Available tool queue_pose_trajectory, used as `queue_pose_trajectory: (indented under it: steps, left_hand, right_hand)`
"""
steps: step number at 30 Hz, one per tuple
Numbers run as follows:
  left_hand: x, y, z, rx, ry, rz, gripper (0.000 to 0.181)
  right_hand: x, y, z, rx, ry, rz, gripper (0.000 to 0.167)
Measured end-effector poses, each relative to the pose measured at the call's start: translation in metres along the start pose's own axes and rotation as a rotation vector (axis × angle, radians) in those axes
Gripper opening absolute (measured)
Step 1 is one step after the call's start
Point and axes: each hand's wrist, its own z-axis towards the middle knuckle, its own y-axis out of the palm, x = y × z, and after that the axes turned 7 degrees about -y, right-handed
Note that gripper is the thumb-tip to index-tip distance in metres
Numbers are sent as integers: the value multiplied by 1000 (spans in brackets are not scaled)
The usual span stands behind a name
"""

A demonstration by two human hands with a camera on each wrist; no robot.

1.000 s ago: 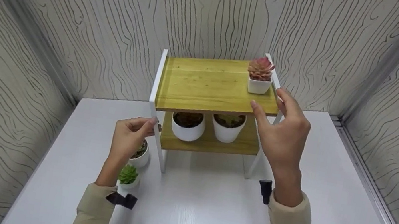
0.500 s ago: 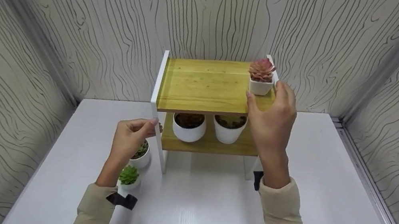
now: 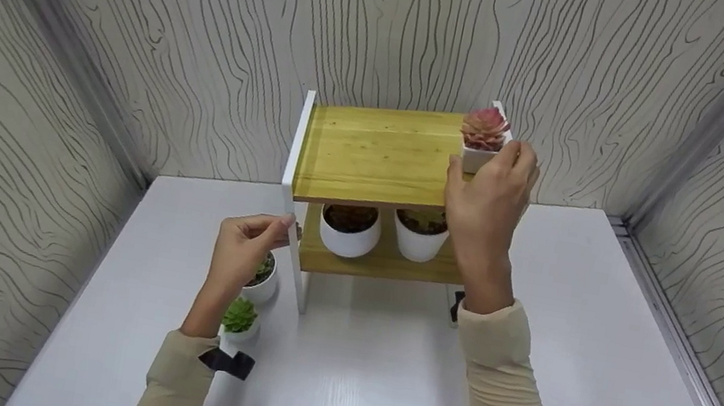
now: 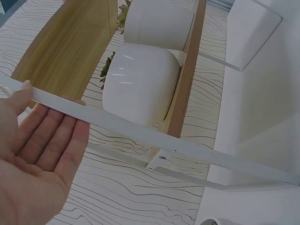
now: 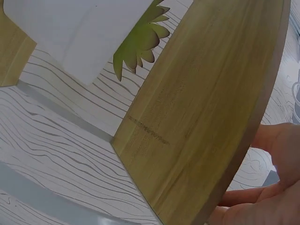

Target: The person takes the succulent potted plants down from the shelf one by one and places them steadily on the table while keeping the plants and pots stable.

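A two-tier wooden shelf (image 3: 377, 154) with white side frames stands at the middle back. My left hand (image 3: 244, 249) pinches its left white post (image 4: 117, 121); in the left wrist view the thumb lies on one side of the bar and the fingers on the other. At the top board's right end sits a pink-red succulent (image 3: 485, 128) in a square white pot (image 3: 476, 160). My right hand (image 3: 487, 202) holds this pot, thumb at its left and fingers at its right. In the right wrist view the board hides the pot from my right hand (image 5: 281, 183).
Two round white pots, a left one (image 3: 349, 234) and a right one (image 3: 420, 238), stand on the lower board. On the white table (image 3: 340, 376), left of the shelf, are a potted plant (image 3: 260, 282) and a small green succulent (image 3: 239, 318). Patterned walls (image 3: 215, 24) enclose the table.
My right hand has moved left and in to the succulent's pot, and its thumb and fingers have closed round it. The left hand keeps its hold on the post. The view has shifted slightly.
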Motion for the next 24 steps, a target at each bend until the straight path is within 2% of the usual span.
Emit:
queue_pose_trajectory:
  steps: [7,12,18,24]
  left_hand:
    - [0,0,0,-7,4,21,24]
    - [0,-1,-1,-6,2,30,24]
    - [0,-1,-3,-1,-9,34,23]
    - [0,0,-2,-8,9,14,22]
  right_hand:
    - [-5,7,4,-3,50,-33,68]
    - [-6,9,6,-4,50,-54,60]
    - [-6,10,8,-24,58,-44,59]
    - [-7,10,9,3,46,-60,58]
